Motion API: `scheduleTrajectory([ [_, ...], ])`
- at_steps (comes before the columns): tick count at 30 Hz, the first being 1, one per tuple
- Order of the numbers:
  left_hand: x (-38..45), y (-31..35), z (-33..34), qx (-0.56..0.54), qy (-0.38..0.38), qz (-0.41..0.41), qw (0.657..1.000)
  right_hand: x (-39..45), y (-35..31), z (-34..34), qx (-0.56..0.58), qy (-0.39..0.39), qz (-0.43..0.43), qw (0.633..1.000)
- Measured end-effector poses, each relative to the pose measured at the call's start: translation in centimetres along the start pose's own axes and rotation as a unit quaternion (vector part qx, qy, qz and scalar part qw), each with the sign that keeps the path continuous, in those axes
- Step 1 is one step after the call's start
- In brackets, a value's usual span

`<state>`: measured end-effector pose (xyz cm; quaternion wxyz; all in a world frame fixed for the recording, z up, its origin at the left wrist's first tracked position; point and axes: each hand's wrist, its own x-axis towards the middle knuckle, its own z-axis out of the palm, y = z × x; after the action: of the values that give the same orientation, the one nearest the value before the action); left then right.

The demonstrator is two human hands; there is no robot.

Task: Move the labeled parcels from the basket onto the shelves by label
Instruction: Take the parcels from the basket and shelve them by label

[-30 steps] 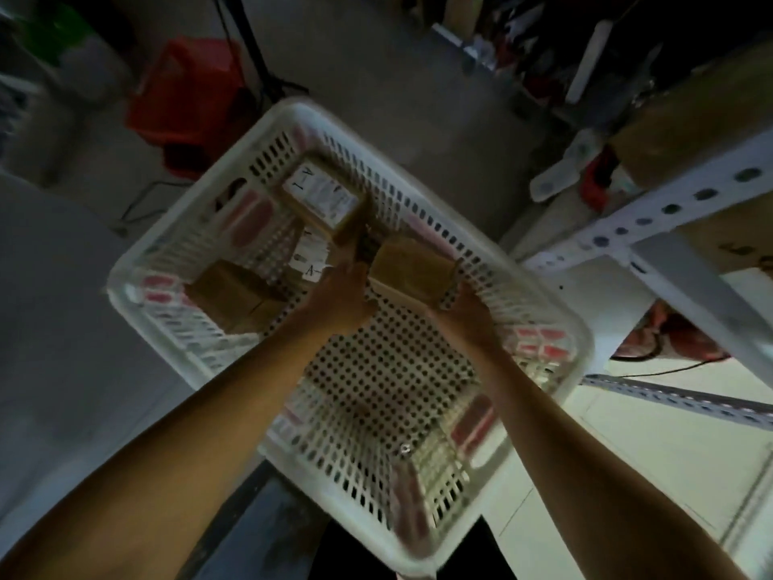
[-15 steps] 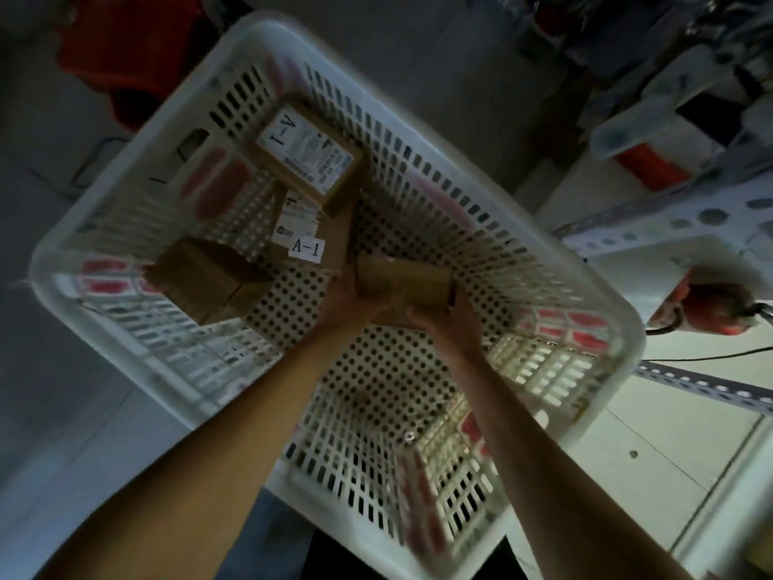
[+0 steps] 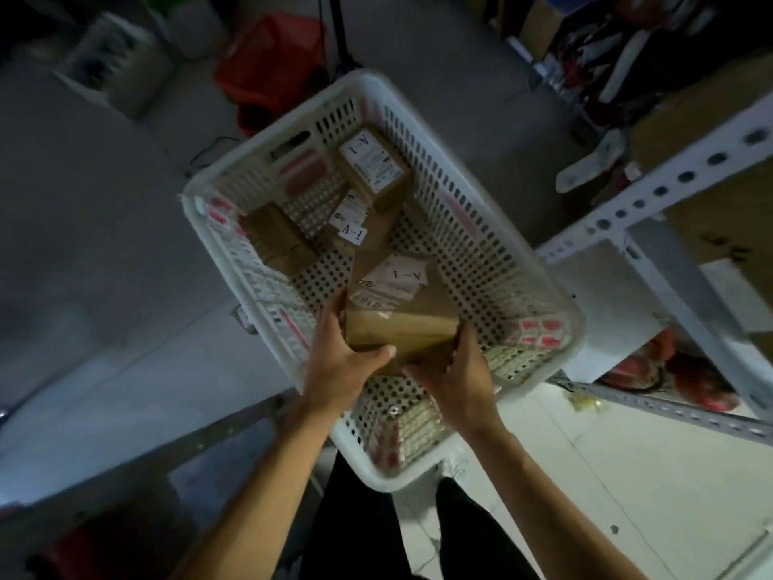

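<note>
A person is gripping a brown cardboard parcel (image 3: 399, 305) with both bare hands above the white perforated plastic basket (image 3: 493, 261). The left hand (image 3: 341, 366) is clasping the parcel's near left corner, thumb lying across its front face, while the right hand (image 3: 454, 376) is cupping the near right corner from below, fingers wrapping the edge. The parcel is tilting so that its top face, bearing a white label reading A-1, is showing to the camera; whether it is clear of the basket floor cannot be told.

Farther inside the basket, beyond the held parcel, a second A-1 parcel (image 3: 374, 171) is lying against the far wall, its white shipping label facing up. Between that one and the held parcel, a smaller A-1 package (image 3: 349, 226) is resting on the perforated floor. To the left of it, a plain brown box (image 3: 278, 238) is sitting near the basket's left wall, its label not visible.

To the right of the basket, a white slotted-metal shelf frame (image 3: 652, 198) is standing. Beyond the basket's far corner, a red crate (image 3: 272, 62) is sitting on the grey floor.
</note>
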<state>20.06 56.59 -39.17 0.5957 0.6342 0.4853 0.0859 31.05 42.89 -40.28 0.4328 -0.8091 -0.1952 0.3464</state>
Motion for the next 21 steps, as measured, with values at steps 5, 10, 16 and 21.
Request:
scheduleTrajectory([
  [5,-8.9,-2.1,1.0,-0.001,0.131,0.028,0.991,-4.5,0.2,-2.3,-0.024,-0.107,-0.071,0.991],
  [10,-17.5,-5.5,1.8,-0.060,0.244,0.036,0.967,-8.8,1.5,-2.2,-0.058,-0.195,-0.119,0.972],
  [16,-21.5,-9.3,3.9,-0.079,0.276,-0.010,0.958,-10.8,3.0,-1.7,-0.094,-0.250,-0.130,0.955],
  [21,-22.4,-9.9,4.8,-0.105,0.239,-0.017,0.965,-10.7,3.5,-2.4,-0.141,-0.284,-0.153,0.936],
])
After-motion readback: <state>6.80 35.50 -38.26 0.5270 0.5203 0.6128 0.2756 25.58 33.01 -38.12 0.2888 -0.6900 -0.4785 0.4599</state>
